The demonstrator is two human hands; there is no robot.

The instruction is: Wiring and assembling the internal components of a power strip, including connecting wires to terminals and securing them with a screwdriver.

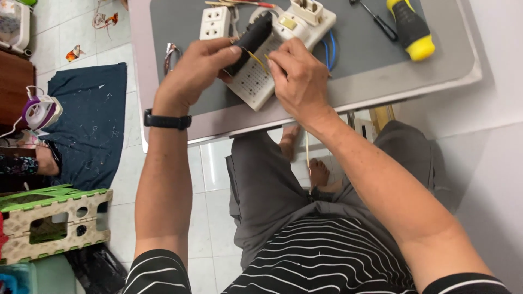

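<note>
My left hand [199, 71] grips a black cylindrical part [251, 38] above a white perforated board [251, 81] that lies tilted on the grey table [348, 65]. My right hand [297, 79] pinches a thin yellow wire [256, 59] that runs between the black part and the board. A black band is on my left wrist. The fingertips of my right hand hide where the wire ends.
White socket blocks [215, 23] and a white switch unit [308, 19] with blue wires lie at the table's far side. A yellow-handled screwdriver [409, 27] lies at the right. On the floor to the left are a dark cloth [90, 120], an iron [41, 111] and a folding stool [52, 220].
</note>
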